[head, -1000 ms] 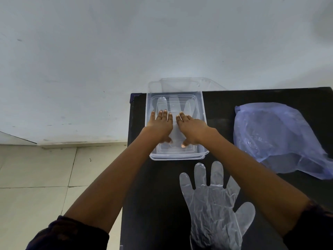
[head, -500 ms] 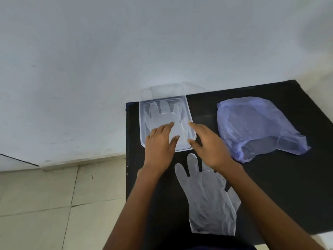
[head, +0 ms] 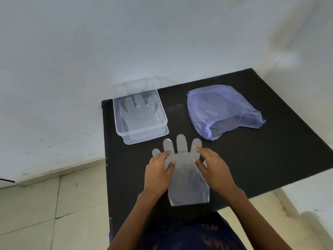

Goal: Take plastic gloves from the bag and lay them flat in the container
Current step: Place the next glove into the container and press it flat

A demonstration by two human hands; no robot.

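Both hands withdrawn from container [head: 163,121] — now flanking flat glove [head: 187,177]

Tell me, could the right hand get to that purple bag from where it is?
Probably yes. The right hand rests on the glove, and only bare black table lies between it and the bag, which sits beyond it.

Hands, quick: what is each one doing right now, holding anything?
Left hand: open, fingers spread on the left edge of the loose glove, no grip.
Right hand: open, resting on its right edge.
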